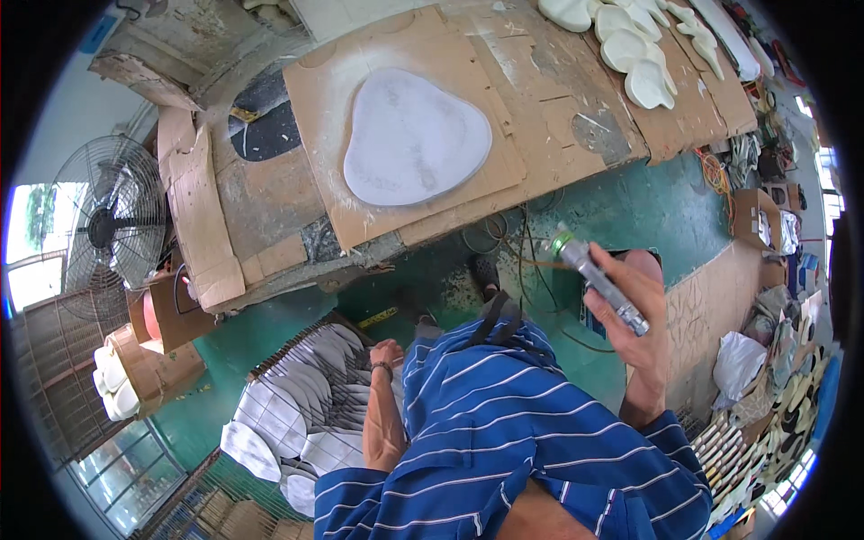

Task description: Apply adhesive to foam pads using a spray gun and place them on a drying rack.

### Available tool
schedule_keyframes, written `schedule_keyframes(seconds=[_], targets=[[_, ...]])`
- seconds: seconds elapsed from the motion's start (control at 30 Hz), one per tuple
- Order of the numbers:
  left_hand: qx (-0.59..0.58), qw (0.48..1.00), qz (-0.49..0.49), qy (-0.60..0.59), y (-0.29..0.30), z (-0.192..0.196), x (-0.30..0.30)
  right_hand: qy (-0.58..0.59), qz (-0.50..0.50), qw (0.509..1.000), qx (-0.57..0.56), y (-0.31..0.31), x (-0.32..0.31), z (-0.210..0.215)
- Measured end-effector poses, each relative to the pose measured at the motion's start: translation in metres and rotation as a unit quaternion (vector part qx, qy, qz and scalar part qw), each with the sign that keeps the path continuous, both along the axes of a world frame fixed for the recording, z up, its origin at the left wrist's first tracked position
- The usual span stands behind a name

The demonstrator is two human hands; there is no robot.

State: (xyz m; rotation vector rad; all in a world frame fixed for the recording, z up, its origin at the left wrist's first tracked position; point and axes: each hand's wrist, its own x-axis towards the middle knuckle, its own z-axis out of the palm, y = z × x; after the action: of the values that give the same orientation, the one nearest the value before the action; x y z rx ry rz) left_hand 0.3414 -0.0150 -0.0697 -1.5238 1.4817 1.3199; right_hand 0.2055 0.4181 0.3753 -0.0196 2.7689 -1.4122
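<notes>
My right hand [630, 310] is closed around a silver cylindrical hand tool [607, 283] with a green collar at its far end, held up in front of the bench. Down by my left side, my left hand [387, 353] hangs beside a wire rack [337, 382]. Its fingers look curled, and whatever they may hold is hidden. Several grey-white flat rounded pieces [292, 387] stand in that rack. On the bench, a large white rounded-triangular panel [418, 139] with grey smudges lies flat on a cardboard sheet [319, 117], apart from both hands.
Cardboard covers much of the workbench [558, 135]; cream-coloured shaped pieces [630, 54] lie at its far right. Hoses [526, 261] hang below the bench edge. A large fan [108, 225] stands at left. Boxes [756, 216], bags [740, 362] and stacked parts line the right side.
</notes>
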Motion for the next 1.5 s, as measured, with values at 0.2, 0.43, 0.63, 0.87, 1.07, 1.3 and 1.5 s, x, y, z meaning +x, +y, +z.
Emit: schedule_keyframes(seconds=[0.2,0.43,0.63,0.87,1.07,1.3,1.5], targets=[[0.020,0.997,-0.012,0.076,-0.008,-0.016,-0.020,0.001,0.013,1.000,0.004,0.013,0.009,0.011],[0.005,0.986,-0.064,0.151,0.006,-0.005,-0.068,0.007,-0.081,0.995,0.050,0.024,0.015,0.006],[-0.047,0.941,-0.032,0.334,0.036,0.023,-0.138,-0.014,0.035,0.999,-0.028,0.015,0.017,0.002],[-0.201,0.830,-0.060,0.516,0.072,0.020,-0.279,-0.035,0.067,0.995,-0.063,0.016,0.017,-0.003],[-0.420,0.797,-0.206,0.381,0.094,0.037,-0.329,-0.048,-0.003,0.999,-0.018,0.042,0.033,0.009],[-0.442,0.788,-0.250,0.348,0.098,0.059,-0.336,-0.027,-0.065,0.997,-0.029,0.054,0.042,0.004],[-0.452,0.795,-0.150,0.376,0.106,0.051,-0.340,-0.027,-0.001,0.999,-0.042,0.067,0.034,-0.002]])
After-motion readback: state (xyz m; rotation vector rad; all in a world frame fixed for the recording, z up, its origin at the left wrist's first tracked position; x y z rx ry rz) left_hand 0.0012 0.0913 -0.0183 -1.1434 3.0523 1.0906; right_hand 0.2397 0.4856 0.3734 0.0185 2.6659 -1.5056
